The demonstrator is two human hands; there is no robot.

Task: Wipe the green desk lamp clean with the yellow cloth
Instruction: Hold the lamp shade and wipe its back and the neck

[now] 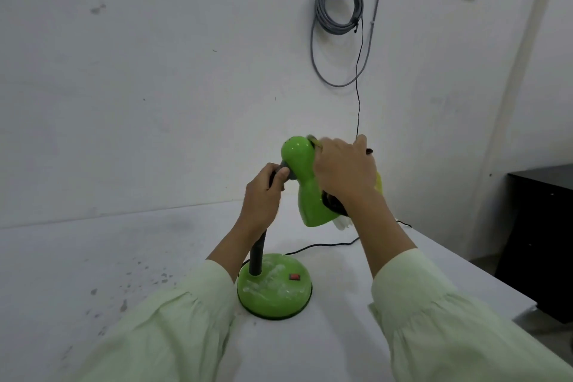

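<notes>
A white wall (155,71) fills the background, and a white table (93,257), speckled with dark marks, runs up to it. A black cabinet (542,226) stands to the right of the table.

The green desk lamp (302,177) stands on the table close to the person, its round base (274,288) streaked with whitish smears. Its dark neck (257,254) rises from the base, and the shade is tipped so that its open end faces down and to the right.

Pale green sleeves (434,319) cover both forearms. The right hand (344,170) lies over the right side of the shade, fingers bent around it and thumb raised. It presses the yellow cloth (379,183) against the shade; only the cloth's edges show past the hand. The left hand (263,192) is curled tightly around the neck just below the shade.

A coiled grey cable (338,6) hangs on the wall. A thin black cord (322,245) trails across the table behind the base. A small red switch (295,277) sits on the base.
</notes>
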